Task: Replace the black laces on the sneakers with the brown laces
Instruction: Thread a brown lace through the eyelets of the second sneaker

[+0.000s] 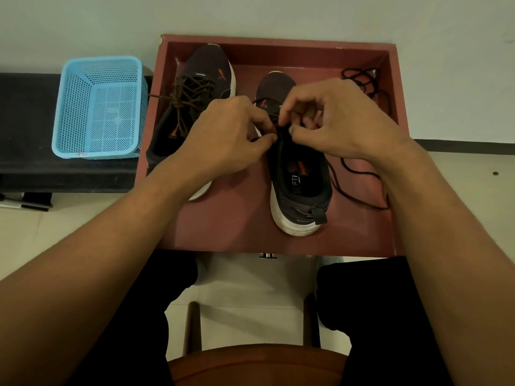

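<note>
Centre sneaker [299, 179] sits heel toward the bottom of the frame in the red tray [237, 235]. Left hand [231, 132] and right hand [334, 121] curl over its upper eyelets, fingertips pinching the brown lace [266, 107], which is mostly hidden there.

Judgement: the lace is limp, light and slips easily, so it is best held near its stiff tip.

Left-of-frame sneaker [195, 101] is already brown-laced. Black laces [362, 79] lie loose, upper right.

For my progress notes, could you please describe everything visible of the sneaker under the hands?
The sneaker is dark fabric with a white sole, orange marks and a heel tab. It stands upright in the red tray, heel toward the person. The left hand and right hand pinch at its opening's edge, hiding most lacing.
</note>
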The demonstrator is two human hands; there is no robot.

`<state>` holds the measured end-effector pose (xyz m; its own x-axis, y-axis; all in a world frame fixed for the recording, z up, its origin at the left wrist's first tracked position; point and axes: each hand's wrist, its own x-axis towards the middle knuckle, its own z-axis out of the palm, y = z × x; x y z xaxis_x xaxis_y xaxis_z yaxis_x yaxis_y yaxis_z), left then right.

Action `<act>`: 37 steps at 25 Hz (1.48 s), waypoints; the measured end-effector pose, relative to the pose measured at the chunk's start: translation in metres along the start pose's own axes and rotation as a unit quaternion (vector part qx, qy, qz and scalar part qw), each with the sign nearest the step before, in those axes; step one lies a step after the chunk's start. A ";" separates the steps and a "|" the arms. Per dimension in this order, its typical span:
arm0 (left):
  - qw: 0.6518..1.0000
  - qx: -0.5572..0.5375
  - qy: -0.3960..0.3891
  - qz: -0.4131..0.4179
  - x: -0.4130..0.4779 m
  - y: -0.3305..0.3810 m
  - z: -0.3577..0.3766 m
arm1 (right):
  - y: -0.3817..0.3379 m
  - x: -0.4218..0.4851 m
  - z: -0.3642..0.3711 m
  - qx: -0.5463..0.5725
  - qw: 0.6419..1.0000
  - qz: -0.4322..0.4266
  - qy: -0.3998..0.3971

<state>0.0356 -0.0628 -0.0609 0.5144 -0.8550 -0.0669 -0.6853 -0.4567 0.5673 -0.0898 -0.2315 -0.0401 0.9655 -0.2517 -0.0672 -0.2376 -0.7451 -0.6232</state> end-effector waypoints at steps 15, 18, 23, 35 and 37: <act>0.991 -0.025 -0.133 -0.014 -0.002 -0.006 -0.017 | -0.017 0.001 0.009 0.034 0.991 0.128 -0.031; 0.998 -0.001 -0.070 0.008 -0.001 0.001 -0.010 | -0.014 0.000 0.009 0.047 0.990 0.131 -0.035; 1.000 -0.015 0.002 0.017 0.005 0.005 -0.001 | -0.013 0.002 0.011 0.063 0.987 0.145 -0.018; 0.988 -0.015 -0.153 0.022 -0.002 -0.003 -0.018 | -0.010 0.004 0.013 0.045 0.989 0.139 -0.017; 0.996 -0.001 -0.090 0.029 0.000 0.001 -0.011 | -0.010 0.003 0.013 0.050 0.989 0.140 -0.019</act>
<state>0.0410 -0.0607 -0.0512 0.3743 -0.9097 -0.1798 -0.7094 -0.4057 0.5763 -0.0828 -0.2172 -0.0441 0.8671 -0.4147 -0.2760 -0.4862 -0.5836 -0.6504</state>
